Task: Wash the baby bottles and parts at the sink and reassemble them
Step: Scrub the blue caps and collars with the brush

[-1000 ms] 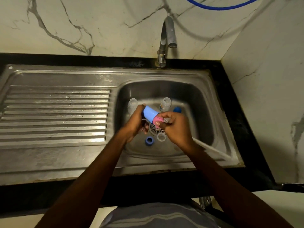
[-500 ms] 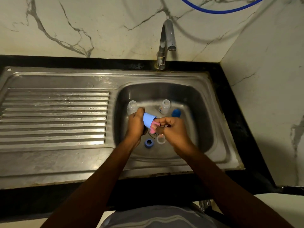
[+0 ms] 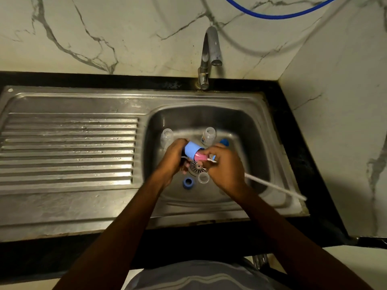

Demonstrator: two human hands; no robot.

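Observation:
Over the steel sink basin (image 3: 247, 126), my left hand (image 3: 172, 160) grips a light blue bottle cap (image 3: 192, 150), its open end turned right. My right hand (image 3: 225, 170) grips a brush whose pink sponge head (image 3: 200, 156) sits inside the cap; its long white handle (image 3: 274, 186) sticks out to the right. On the basin floor stand two clear bottles, one at the back left (image 3: 167, 136) and one at the back middle (image 3: 208, 136). A blue ring (image 3: 187, 182) and a clear teat (image 3: 203, 177) lie near the drain (image 3: 196, 165).
Another blue part (image 3: 224, 142) lies behind my right hand. The tap (image 3: 209, 55) stands at the back, with no water running. A ribbed drainboard (image 3: 69, 149) stretches left of the basin. A blue hose (image 3: 278, 15) hangs on the marble wall.
The cap and the pink sponge head have shifted slightly in my hands as the brush works inside the cap. Both hands stay over the drain.

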